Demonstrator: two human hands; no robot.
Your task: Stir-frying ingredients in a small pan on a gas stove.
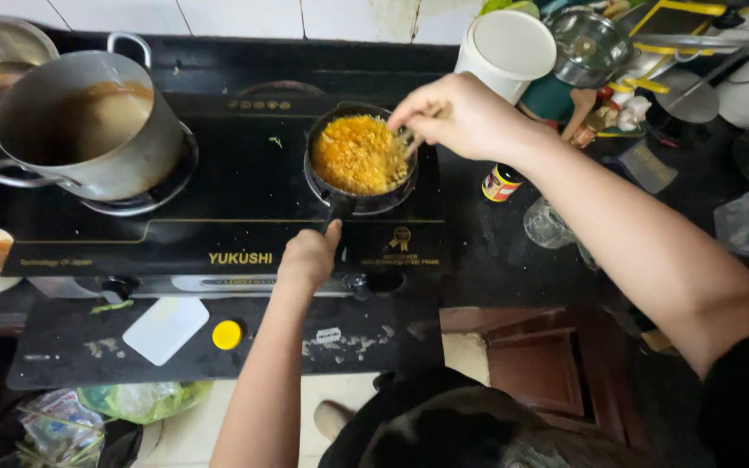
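Here, left hand (pixel 308 256) clenches the pan handle (pixel 337 208); right hand (pixel 454 113) grasps a utensil (pixel 407 143) in the pan's food (pixel 358 154).

Large steel pot (pixel 88 126) of brown liquid, white tub (pixel 506 48), yellow cap (pixel 227 334), small bottle (pixel 501 183)

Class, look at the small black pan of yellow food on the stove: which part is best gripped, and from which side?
Grip the small black pan by its straight handle, coming from the near side. The handle points toward the person, away from the food, and the left hand already holds its end. The right hand stirs from the far right.
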